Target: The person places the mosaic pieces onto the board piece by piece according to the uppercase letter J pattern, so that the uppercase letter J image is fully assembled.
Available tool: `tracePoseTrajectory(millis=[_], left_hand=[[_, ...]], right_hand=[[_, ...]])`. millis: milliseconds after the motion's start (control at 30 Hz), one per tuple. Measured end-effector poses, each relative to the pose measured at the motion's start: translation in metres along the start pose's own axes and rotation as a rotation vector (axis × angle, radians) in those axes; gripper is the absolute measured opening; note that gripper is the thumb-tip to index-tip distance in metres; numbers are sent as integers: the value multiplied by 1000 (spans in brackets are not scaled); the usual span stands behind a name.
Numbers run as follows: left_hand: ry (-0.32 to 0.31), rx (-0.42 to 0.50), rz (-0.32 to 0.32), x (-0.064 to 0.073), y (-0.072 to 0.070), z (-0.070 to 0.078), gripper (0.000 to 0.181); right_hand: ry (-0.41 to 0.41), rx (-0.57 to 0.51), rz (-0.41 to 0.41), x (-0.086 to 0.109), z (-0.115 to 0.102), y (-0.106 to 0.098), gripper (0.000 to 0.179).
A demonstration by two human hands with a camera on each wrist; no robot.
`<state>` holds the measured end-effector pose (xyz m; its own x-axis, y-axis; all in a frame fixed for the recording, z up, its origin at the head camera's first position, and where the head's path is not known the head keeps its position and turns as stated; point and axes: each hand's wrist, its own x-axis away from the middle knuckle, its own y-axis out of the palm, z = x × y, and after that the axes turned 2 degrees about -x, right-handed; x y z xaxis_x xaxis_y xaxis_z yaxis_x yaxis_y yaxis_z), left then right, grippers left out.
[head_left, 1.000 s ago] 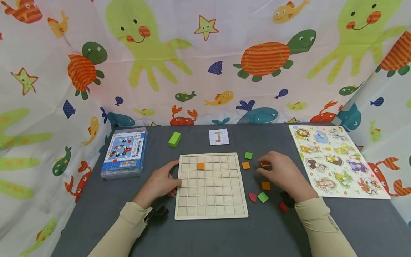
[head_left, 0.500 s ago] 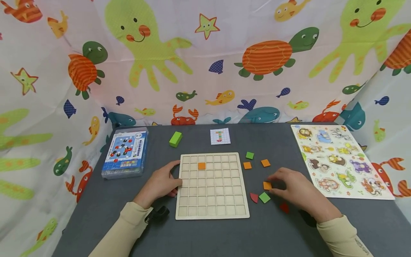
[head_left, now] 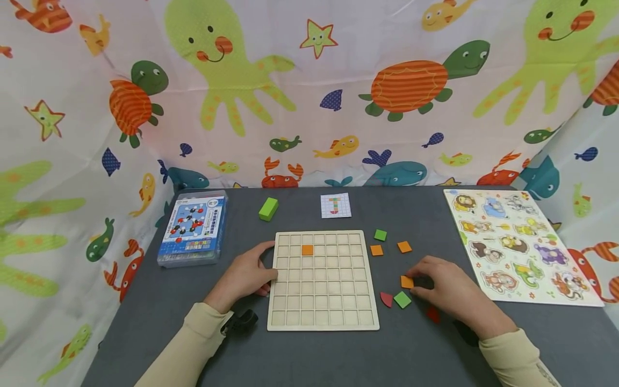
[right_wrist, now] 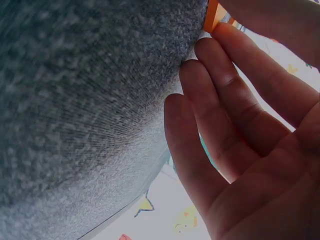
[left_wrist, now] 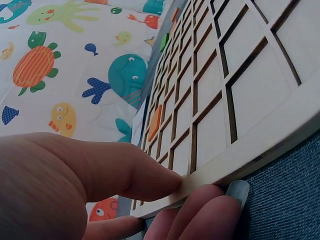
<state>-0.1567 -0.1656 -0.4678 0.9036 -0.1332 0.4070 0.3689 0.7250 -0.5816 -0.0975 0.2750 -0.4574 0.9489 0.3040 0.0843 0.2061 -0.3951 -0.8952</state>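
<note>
A wooden grid board (head_left: pixel 321 325) lies on the table in the middle of the head view, with one orange square tile (head_left: pixel 307 250) in a cell of its upper part. My left hand (head_left: pixel 245 277) grips the board's left edge; in the left wrist view the thumb (left_wrist: pixel 150 175) presses the rim and the fingers sit against the side below. To the right of the board, my right hand (head_left: pixel 442 285) pinches another orange tile (head_left: pixel 406 281) at the table surface. In the right wrist view that tile (right_wrist: pixel 212 15) shows between thumb and index finger, the other fingers extended.
Around the right hand lie two orange tiles (head_left: pixel 404 246), green tiles (head_left: pixel 402 300) and red quarter-round pieces (head_left: pixel 386 299). A pattern card (head_left: pixel 336 205), a green block (head_left: pixel 268 209) and a boxed set (head_left: pixel 193 228) stand behind. An animal puzzle board (head_left: pixel 522 244) lies right.
My right hand has left the upper orange tile on the table and moved down to the lower one, which it now pinches. My left hand stays on the board's edge.
</note>
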Motion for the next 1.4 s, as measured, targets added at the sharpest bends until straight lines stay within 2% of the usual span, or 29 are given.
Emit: tracePoseTrajectory(millis=[233,367,567,733,967,1400], left_hand=[[6,1,-3,-1,-1,-1,82],[5,2,-4,-1,-1,-1,83],[8,9,2,-1,-2,-2,82],[18,18,-5,-1,-2,-4,81],[31,13,-7,-1,-1,-2,80],[34,33,-7,1,-2,-2,81]], right_hand=[[-7,19,9,-6,-2,0,19],[-15,15,11,-17,-11,-1,19],[-64,-16,35,-46,-41,0,19],[-104,-69,21,-76,-68,9,19],[-95,-85,11,-108,-93,23,22],[-96,-44,18,-127,-106,39,22]])
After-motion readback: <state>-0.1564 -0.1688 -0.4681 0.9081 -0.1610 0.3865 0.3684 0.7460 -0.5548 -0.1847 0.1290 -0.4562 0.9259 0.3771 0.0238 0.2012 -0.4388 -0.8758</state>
